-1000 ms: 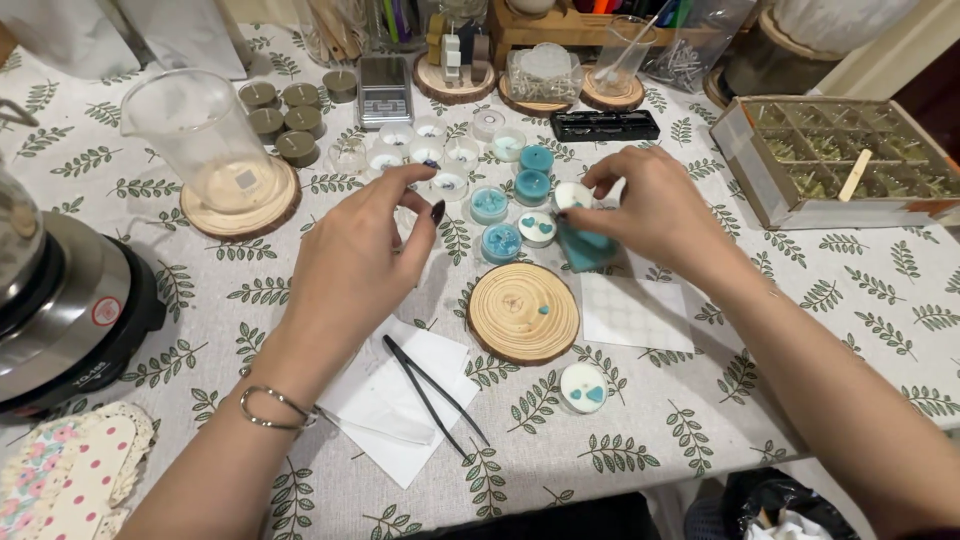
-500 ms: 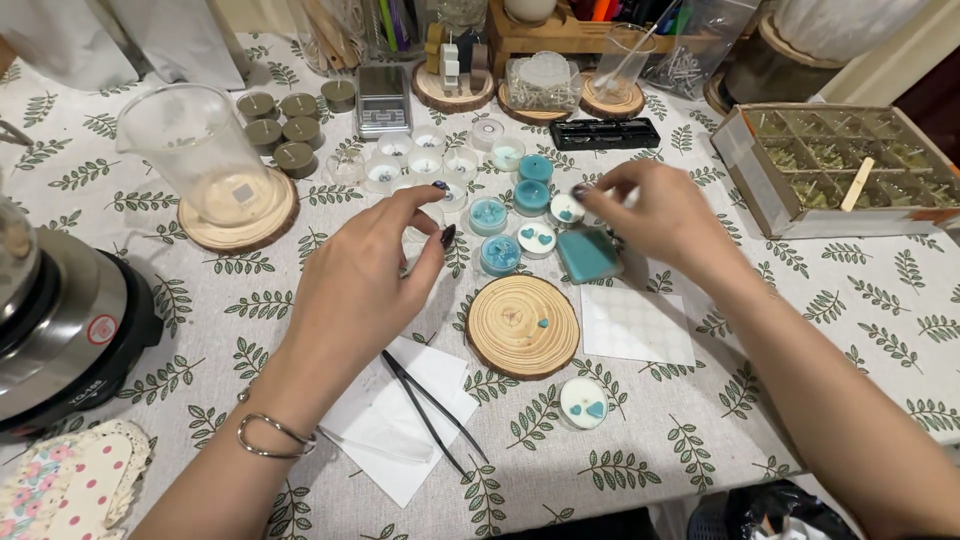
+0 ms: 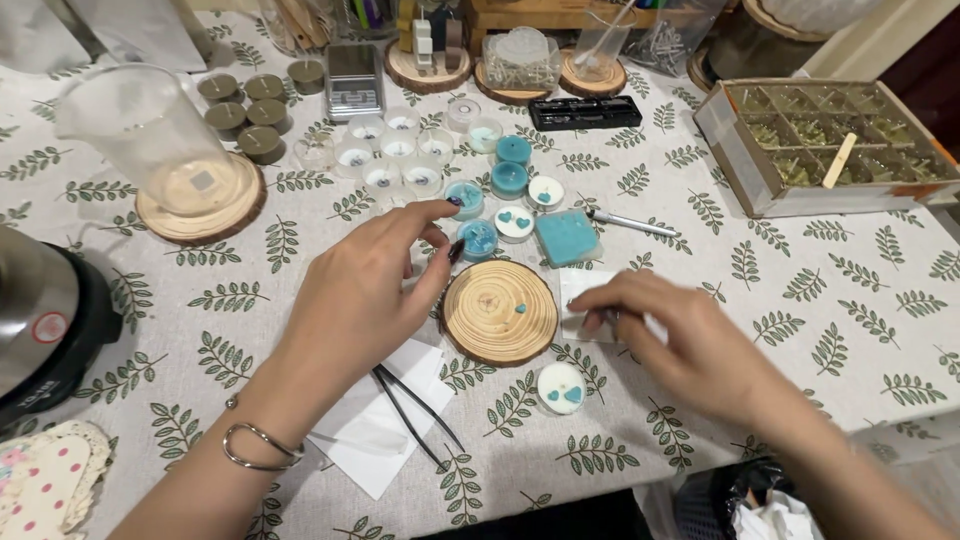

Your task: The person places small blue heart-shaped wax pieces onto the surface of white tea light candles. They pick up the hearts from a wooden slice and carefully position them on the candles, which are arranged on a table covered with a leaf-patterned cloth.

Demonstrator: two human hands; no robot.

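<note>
Nearest the front edge of the tabletop (image 3: pixel 800 260), which is covered in a leaf-print cloth, black tweezers (image 3: pixel 415 415) lie across a white paper napkin (image 3: pixel 375 440). Just to their right sits a small white tealight (image 3: pixel 561 387) with two teal hearts set in the wax.

The left hand (image 3: pixel 375 300) hovers over the cloth left of centre, a bangle on its wrist. Its fingers are loosely curled and extended toward the tealight group, and nothing is visibly gripped. The right hand (image 3: pixel 690 345) rests right of centre, fingertips pressed down on a white paper sheet (image 3: pixel 585 300); whether anything is pinched beneath them cannot be told.

Between the two hands lies a round wooden coaster (image 3: pixel 498 312) carrying one tiny teal heart piece (image 3: pixel 520 308) on its right half, clear of both hands.

Just beyond the coaster stand teal and white tealights (image 3: pixel 478 238), a square teal mould (image 3: pixel 566 236) and, to its right, a silver pen-like tool (image 3: pixel 632 222).

At the left edge a black and steel melting pot (image 3: pixel 40 320) shows in part. Beyond it a clear measuring jug (image 3: pixel 150 130) stands on a wood slice.

Further back are empty clear tealight cups (image 3: pixel 400 150), dark olive candles (image 3: pixel 250 110), a small digital scale (image 3: pixel 354 80) and a black tray (image 3: pixel 584 112). Toward the far right corner sits a compartmented box (image 3: pixel 830 145) of dried botanicals with a wooden stick resting in it.
</note>
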